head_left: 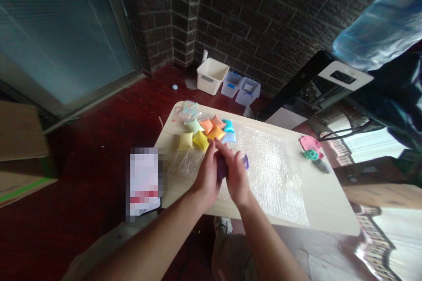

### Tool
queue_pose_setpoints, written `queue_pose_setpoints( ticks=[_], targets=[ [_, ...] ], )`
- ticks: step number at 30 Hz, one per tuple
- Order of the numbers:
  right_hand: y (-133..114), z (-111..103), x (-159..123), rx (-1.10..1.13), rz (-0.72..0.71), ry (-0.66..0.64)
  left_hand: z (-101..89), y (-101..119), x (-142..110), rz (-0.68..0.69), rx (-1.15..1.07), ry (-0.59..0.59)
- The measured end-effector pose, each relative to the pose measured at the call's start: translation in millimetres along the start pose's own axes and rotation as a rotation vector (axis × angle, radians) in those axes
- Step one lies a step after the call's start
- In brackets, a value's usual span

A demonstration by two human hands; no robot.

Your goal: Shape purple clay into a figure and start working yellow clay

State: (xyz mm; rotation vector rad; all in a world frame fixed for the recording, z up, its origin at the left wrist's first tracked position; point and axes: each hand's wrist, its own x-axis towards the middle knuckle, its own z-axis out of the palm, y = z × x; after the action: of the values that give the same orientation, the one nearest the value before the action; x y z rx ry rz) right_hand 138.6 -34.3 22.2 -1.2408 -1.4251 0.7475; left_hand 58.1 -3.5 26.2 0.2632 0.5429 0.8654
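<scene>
My left hand [207, 171] and my right hand [235, 173] come together above the near side of the table, palms facing. A dark purple lump [222, 167] shows between them, partly hidden by my fingers; it looks soft, like modelling clay. Beside my right hand's fingers is a curved lighter purple piece [245, 162]. Just beyond my fingertips lie several pillow-shaped packets, among them a yellow packet [201, 140], an orange packet [216, 133], a pale green packet [194, 126] and a teal packet [228, 125].
Bubble wrap [273, 171] covers the middle of the table [336, 210]. Clear plastic bags [187, 110] lie at its far left corner. To the right are a pink piece [310, 143], a green piece [311, 154] and a grey piece [322, 166]. Bins [211, 81] stand on the floor behind.
</scene>
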Motion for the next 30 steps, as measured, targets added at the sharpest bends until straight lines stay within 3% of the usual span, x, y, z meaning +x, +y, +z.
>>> queue_pose_setpoints(
  ticks=[3, 6, 9, 11, 14, 17, 21, 24, 26, 30],
  targets=[
    [0, -9, 2, 0.139, 0.060, 0.082, -2.5, 3, 4, -0.072, -0.035, -0.103],
    [0, -10, 0, -0.142, -0.047, 0.118, -2.5, 0, 2, -0.127, -0.121, -0.145],
    [0, -3, -3, -0.432, -0.159, -0.005, 0.2, -4, -3, -0.106, -0.179, -0.092],
    [0, 4, -5, -0.476, -0.184, -0.051, 2.3, -4, -6, -0.086, -0.193, -0.033],
    [-1, 12, -8, -0.376, -0.164, -0.013, 4.8, 0, -8, -0.080, -0.191, 0.030],
    [2, 19, -10, -0.165, -0.079, 0.167, 6.8, 3, -9, -0.055, -0.168, -0.009],
    [13, 20, -4, 0.300, 0.150, 0.448, 7.5, 0, -8, 0.023, -0.151, -0.115],
    [16, 17, 2, 0.605, 0.281, 0.469, 5.9, -6, -3, 0.091, -0.138, -0.078],
    [14, 18, 2, 0.589, 0.265, 0.405, 4.4, -9, 1, 0.138, -0.143, -0.015],
    [3, 24, -5, 0.155, 0.086, 0.238, 1.6, -13, 3, 0.184, -0.182, 0.007]
  ],
)
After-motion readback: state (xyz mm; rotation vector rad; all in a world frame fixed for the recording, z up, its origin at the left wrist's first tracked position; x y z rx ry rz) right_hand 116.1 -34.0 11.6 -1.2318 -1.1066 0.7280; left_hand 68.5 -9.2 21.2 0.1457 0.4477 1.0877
